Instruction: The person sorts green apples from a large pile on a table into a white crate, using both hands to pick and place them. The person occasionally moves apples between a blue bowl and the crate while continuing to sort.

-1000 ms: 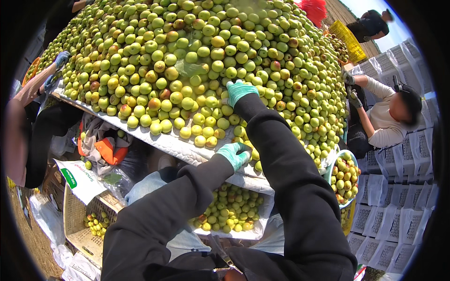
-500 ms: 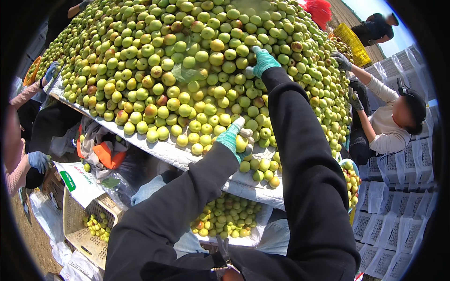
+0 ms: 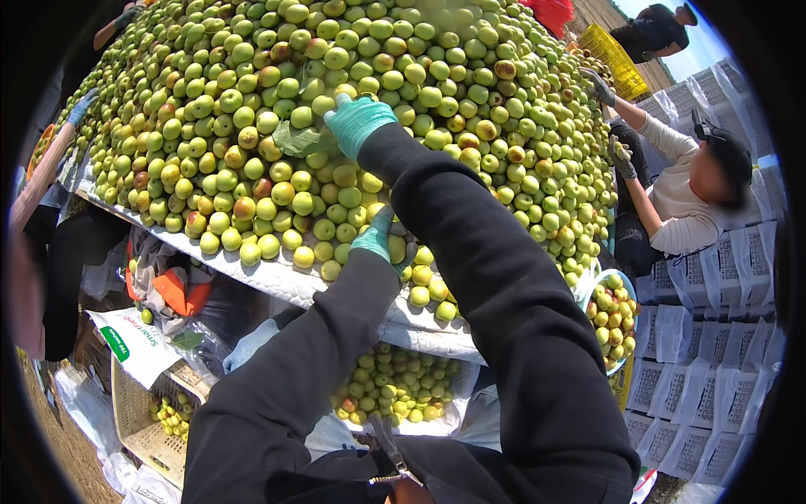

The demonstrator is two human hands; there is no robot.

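A large heap of round green fruits (image 3: 252, 139), some with reddish-brown patches, covers the raised surface before me. My right hand (image 3: 359, 126), in a teal glove, reaches over my left onto the middle of the heap. Its fingers stretch against fruits beside a loose green leaf (image 3: 295, 139); their undersides are hidden. Near the front edge my left hand (image 3: 382, 239), in a teal glove with greyish fingers, curls around a yellow-green fruit (image 3: 396, 249). Just right of it, several loose fruits lie on the white padded edge (image 3: 420, 334).
Below the edge, between my knees, a container of fruits (image 3: 399, 382) stands. A beige crate (image 3: 134, 420) is at lower left, a light-blue basket (image 3: 631, 323) at right. Co-workers reach into the heap from the left and right (image 3: 672, 181). Stacked white-covered crates (image 3: 697, 353) fill the right.
My right hand has moved left across the heap to the leaf. My left hand shifts slightly left in the picture, as the whole view does, and still curls around a fruit.
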